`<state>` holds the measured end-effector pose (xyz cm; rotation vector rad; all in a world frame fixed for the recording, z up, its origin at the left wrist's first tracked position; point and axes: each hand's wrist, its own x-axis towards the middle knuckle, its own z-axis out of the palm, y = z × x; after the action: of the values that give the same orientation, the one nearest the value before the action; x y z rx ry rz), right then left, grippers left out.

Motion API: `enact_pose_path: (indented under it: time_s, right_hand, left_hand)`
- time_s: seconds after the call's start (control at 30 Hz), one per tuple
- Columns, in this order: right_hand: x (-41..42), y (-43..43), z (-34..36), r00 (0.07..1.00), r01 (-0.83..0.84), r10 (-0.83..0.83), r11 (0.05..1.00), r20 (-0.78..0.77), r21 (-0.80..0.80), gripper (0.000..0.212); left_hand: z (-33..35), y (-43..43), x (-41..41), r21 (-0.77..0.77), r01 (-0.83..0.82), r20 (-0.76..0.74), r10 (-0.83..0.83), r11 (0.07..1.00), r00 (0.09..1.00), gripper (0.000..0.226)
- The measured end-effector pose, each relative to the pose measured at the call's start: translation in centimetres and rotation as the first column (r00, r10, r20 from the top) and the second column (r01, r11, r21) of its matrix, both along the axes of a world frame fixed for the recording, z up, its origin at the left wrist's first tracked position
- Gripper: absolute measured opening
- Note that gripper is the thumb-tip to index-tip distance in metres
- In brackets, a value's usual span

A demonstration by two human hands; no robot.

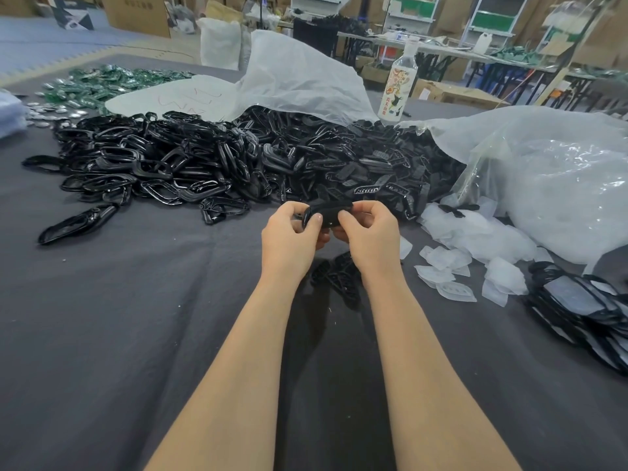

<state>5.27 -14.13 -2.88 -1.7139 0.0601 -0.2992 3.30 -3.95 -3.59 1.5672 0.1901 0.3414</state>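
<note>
Both my hands hold one glossy black plastic shell just above the grey cloth, in front of the big heap. My left hand grips its left end, thumb on top. My right hand pinches its right end with curled fingers. Behind lies a wide heap of black frame rings on the left and black inner pieces on the right. A few black pieces lie under my wrists. To the right sit white translucent pads and a stack of assembled black shells.
A grey cloth covers the table. White plastic sacks lie behind and to the right. A labelled bottle stands past the heap. Green circuit boards and silver discs lie far left.
</note>
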Motion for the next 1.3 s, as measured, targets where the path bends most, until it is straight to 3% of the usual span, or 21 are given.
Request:
enact_pose_path:
  time_s: [0.27,0.4,0.47,0.57,0.7,0.8,0.97,1.07,1.17,1.3]
  right_hand:
    - [0.2,0.1,-0.4,0.999,0.038,-0.041,0.995,-0.028,-0.096,0.011]
    - [0.2,-0.4,-0.1,0.995,-0.029,0.022,0.998,-0.1,-0.064,0.009]
    - [0.2,-1.6,0.3,0.998,0.02,-0.033,0.977,-0.059,-0.215,0.011]
    - [0.6,-4.4,0.6,0.957,0.243,-0.289,0.81,-0.001,-0.534,0.025]
    - [0.8,-5.7,0.0,0.849,0.086,-0.443,0.653,-0.287,-0.752,0.037]
    - [1.0,-5.6,-0.1,0.877,0.094,-0.4,0.687,-0.267,-0.72,0.031]
    - [0.7,-5.6,-0.3,0.956,0.222,-0.29,0.81,-0.041,-0.543,0.021]
    - [0.6,-5.1,-0.1,0.967,0.225,-0.253,0.848,0.007,-0.479,0.019]
    - [0.7,-4.9,-0.2,0.969,0.234,-0.247,0.867,0.027,-0.441,0.01]
    - [0.8,-4.9,-0.6,0.95,0.307,-0.296,0.83,0.098,-0.466,0.022]
  left_hand:
    - [-0.2,-0.1,-0.1,0.13,-0.002,-0.02,0.004,0.991,1.0,0.025]
    - [-0.2,0.0,0.0,0.087,0.028,-0.024,-0.026,0.996,0.999,0.025]
    - [-0.2,0.0,0.0,0.048,0.031,-0.031,-0.029,0.998,0.999,0.023]
    - [-0.2,0.2,0.1,-0.006,0.01,-0.034,-0.01,1.0,0.999,0.017]
    - [-0.2,0.2,0.1,-0.041,-0.004,-0.036,0.002,0.999,0.999,0.013]
    - [-0.2,0.1,0.1,-0.036,-0.004,-0.035,0.003,0.999,0.999,0.014]
    - [-0.3,0.1,0.2,-0.032,-0.008,-0.048,0.006,0.999,0.999,0.013]
    - [-0.2,0.1,0.2,-0.043,-0.01,-0.046,0.008,0.999,0.999,0.012]
    - [-0.2,0.1,0.2,-0.048,-0.011,-0.05,0.009,0.999,0.999,0.015]
    - [-0.3,0.1,0.2,-0.048,-0.011,-0.049,0.009,0.999,0.999,0.015]
